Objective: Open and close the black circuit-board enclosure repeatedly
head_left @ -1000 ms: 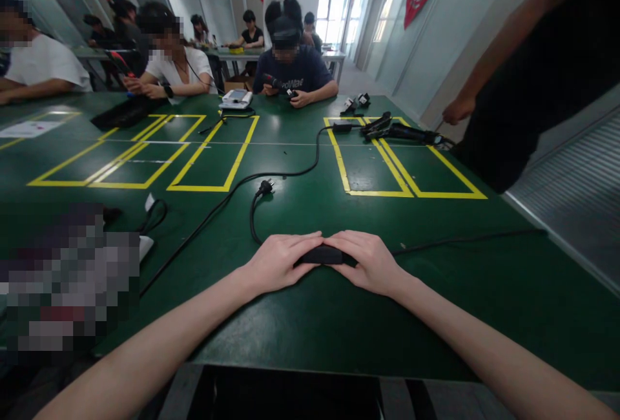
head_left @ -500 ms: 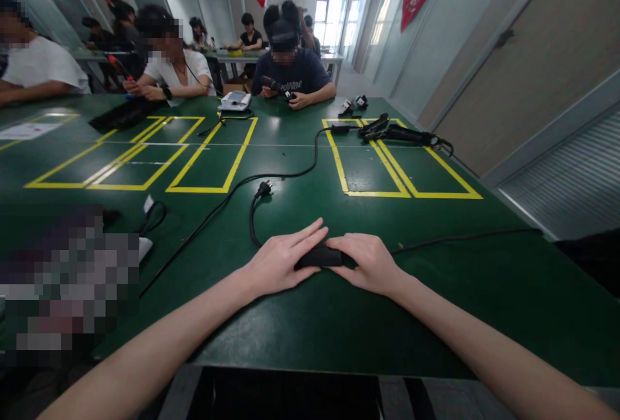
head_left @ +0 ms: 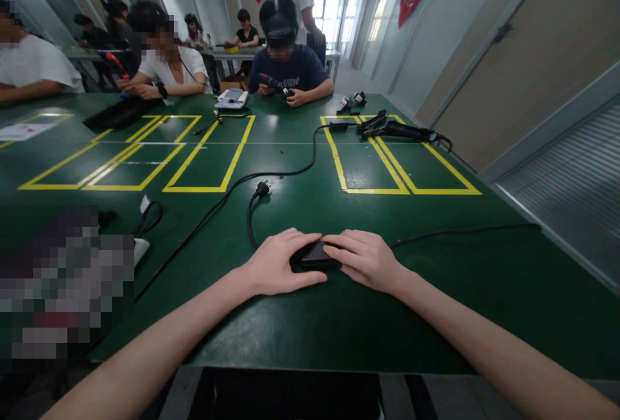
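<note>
A black power adapter (head_left: 317,256) lies on the green table in front of me, its left and right ends partly hidden by my hands. Around its left end is my left hand (head_left: 276,262), the fingers along the far side and the thumb stretched along the near side. My right hand (head_left: 371,258) grips the other end, with fingertips on its top face. A cord with a black plug (head_left: 263,189) curves out past my left hand. On the right, a black cable (head_left: 465,235) runs from behind my right hand toward the table's right edge.
A long black cord (head_left: 232,189) crosses the table to bundled black cables (head_left: 407,129) at far right. Yellow tape outlines (head_left: 194,187) mark the tabletop. A blurred-out object (head_left: 62,284) sits at left. Across the table, a person in a dark shirt (head_left: 295,71) handles small parts.
The adapter has turned so its glossy top shows more. My right fingers have moved onto its top; my left fingers have drawn back along its far side.
</note>
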### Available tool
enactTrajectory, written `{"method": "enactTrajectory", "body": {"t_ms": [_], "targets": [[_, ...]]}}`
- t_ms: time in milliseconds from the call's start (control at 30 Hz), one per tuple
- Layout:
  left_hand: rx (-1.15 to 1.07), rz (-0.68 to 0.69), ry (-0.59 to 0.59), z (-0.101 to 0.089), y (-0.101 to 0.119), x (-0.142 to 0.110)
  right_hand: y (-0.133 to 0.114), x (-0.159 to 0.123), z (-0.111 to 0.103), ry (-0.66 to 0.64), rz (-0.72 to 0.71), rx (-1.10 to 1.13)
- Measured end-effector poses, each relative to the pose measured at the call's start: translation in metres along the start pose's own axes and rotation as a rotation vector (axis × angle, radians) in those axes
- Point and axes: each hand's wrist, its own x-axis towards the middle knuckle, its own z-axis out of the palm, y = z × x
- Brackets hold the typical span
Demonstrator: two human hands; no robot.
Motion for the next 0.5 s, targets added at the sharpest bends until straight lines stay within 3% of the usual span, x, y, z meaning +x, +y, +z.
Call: {"method": "enactTrajectory", "body": {"t_ms": [133, 233, 367, 500], "targets": [[-0.079, -0.14, -0.122, -0.0031, 0.0054, 0.0047, -0.0009, -0.0027, -0.0019, -0.021, -0.055, -0.065], [-0.127, -0.168, -0.105, -0.0014, 0.006, 0.0046, -0.0003, -0.0011, -0.003, -0.074, -0.054, -0.076], [-0.017, -0.085, 0.02, 0.0005, 0.0039, 0.0009, 0.0003, 0.0021, -0.0038, -0.191, 0.014, -0.024], [0.19, 0.044, 0.087, 0.0005, -0.0017, -0.0018, -0.003, 0.0048, -0.0051, -0.209, 0.089, 0.109]]}}
